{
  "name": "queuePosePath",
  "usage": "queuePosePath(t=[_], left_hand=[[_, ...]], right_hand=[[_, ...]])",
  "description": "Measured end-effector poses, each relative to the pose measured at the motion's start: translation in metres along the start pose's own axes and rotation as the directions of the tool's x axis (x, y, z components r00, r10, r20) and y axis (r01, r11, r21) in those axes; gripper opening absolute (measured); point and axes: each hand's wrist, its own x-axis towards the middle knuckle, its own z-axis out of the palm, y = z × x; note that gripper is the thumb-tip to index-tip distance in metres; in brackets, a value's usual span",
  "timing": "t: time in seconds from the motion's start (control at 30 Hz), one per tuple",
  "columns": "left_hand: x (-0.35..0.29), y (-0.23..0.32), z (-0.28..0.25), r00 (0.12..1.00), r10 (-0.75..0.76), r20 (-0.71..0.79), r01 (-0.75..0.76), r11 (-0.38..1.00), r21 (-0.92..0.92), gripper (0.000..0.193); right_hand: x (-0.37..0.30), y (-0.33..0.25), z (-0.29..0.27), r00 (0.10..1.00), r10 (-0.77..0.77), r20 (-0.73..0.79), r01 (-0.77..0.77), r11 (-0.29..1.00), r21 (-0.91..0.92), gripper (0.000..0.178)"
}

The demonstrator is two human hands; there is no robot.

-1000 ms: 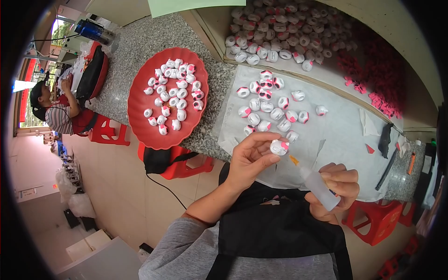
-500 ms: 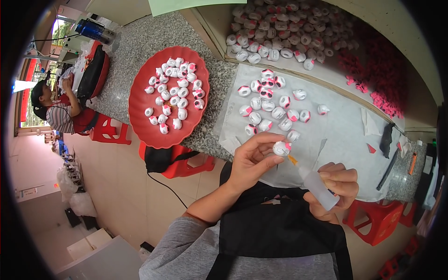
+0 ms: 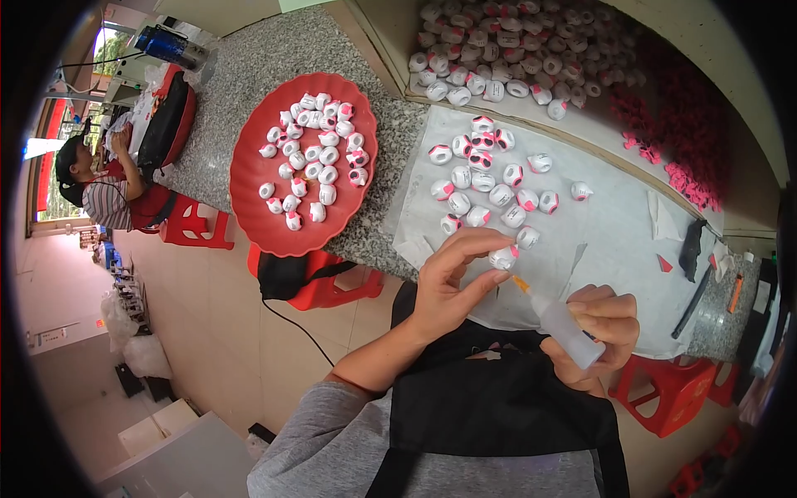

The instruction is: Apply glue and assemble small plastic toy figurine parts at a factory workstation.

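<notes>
Between the thumb and fingers of my left hand (image 3: 452, 282) is a small white-and-pink figurine head (image 3: 503, 257). My right hand (image 3: 604, 332) is wrapped round a translucent squeeze glue bottle (image 3: 569, 335). The bottle's thin orange nozzle (image 3: 520, 284) tilts up toward the lower side of the held head; whether it touches cannot be told. Just beyond my hands, several similar white heads with pink parts (image 3: 501, 195) lie loosely grouped on a white paper sheet (image 3: 614, 241).
A scalloped red tray (image 3: 249, 212) with several more heads stands to the left. At the back, a shelf bin (image 3: 531, 112) holds piled white heads and small pink pieces (image 3: 693, 187). Scraps and an orange stick (image 3: 735, 292) lie right. Another person (image 3: 104, 178) sits far left.
The held head is turned slightly in my left fingers, and the nozzle stays close beside it. The tray and sheet have shifted slightly in view.
</notes>
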Motion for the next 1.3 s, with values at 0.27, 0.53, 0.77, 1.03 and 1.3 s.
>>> queuePosePath(t=[0.27,0.53,0.77,1.03,1.3], left_hand=[[-0.002,-0.002,-0.001,1.000,0.001,-0.003,-0.001,1.000,-0.010,0.031],[-0.001,-0.002,-0.018,0.977,-0.048,-0.206,0.032,0.996,-0.082,0.034],[0.016,0.002,-0.019,0.967,-0.062,-0.248,0.019,0.985,-0.169,0.035],[0.002,0.004,-0.026,0.948,-0.088,-0.305,0.058,0.993,-0.104,0.033],[0.002,0.009,-0.018,0.987,-0.071,-0.146,0.037,0.974,-0.222,0.034]], right_hand=[[-0.003,0.001,0.002,0.995,0.032,-0.090,-0.035,0.999,-0.022,0.037],[0.021,0.029,-0.049,0.932,0.336,-0.136,-0.335,0.942,0.029,0.026],[0.099,0.099,-0.096,0.872,0.476,-0.119,-0.485,0.801,-0.350,0.020],[0.117,0.166,-0.093,0.990,0.062,0.126,0.080,0.488,-0.869,0.028],[0.093,0.115,-0.102,0.909,0.416,-0.034,-0.363,0.747,-0.557,0.025]])
